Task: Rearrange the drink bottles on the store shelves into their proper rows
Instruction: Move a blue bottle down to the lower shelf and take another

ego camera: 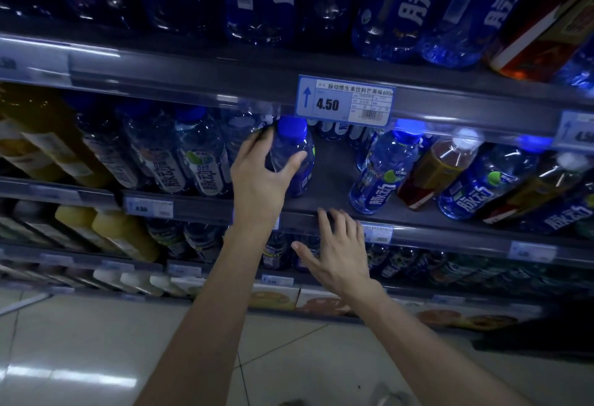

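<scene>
Left hand [262, 168] grasped blue-capped bottle [294, 155] on middle shelf [331, 180]; right hand [337, 251] released, below shelf edge. Amber tea bottle [437, 171], right of hands, among blue bottles: sorting unfinished.

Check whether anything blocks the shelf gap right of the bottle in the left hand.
Nothing visible does. The left hand grips the blue-capped bottle; the bare shelf patch beside it runs free to the next blue bottle. The right hand is open at the shelf's front edge.

Blue-capped blue bottle [294, 155], amber tea bottle [434, 174], grey shelf [331, 177], yellow bottles [125, 235].
</scene>
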`<action>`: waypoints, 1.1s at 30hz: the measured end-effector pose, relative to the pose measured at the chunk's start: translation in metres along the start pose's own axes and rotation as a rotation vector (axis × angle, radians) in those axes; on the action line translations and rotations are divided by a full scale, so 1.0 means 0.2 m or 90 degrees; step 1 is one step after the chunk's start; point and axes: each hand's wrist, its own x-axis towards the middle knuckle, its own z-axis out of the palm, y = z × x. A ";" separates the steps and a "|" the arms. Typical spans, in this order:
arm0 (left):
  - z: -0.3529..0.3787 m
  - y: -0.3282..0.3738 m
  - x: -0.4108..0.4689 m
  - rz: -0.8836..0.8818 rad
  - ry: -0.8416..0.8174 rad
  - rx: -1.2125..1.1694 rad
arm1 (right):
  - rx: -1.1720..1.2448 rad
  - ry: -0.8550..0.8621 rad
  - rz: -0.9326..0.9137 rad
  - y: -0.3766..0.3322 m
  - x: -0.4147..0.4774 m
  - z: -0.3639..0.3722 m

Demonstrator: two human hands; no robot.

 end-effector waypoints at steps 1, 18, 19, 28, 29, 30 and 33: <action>0.01 0.00 0.02 -0.004 -0.015 0.007 | -0.002 -0.001 0.000 0.00 0.00 0.00; 0.16 -0.18 0.02 -0.150 -0.127 0.010 | -0.004 -0.001 0.011 -0.01 0.00 0.00; 0.18 -0.18 0.02 -0.159 -0.129 0.015 | -0.004 -0.002 0.013 -0.01 0.00 0.01; 0.24 -0.13 0.02 -0.147 -0.097 0.073 | 0.004 -0.008 0.019 0.00 0.01 0.01; 0.24 -0.14 0.01 -0.143 -0.113 0.072 | 0.002 -0.007 0.017 0.00 0.01 0.01; 0.24 -0.15 0.01 -0.139 -0.136 0.073 | -0.003 -0.007 0.013 0.01 0.01 0.00; 0.21 -0.22 0.02 -0.128 -0.227 0.059 | -0.008 -0.010 0.007 0.02 0.00 0.00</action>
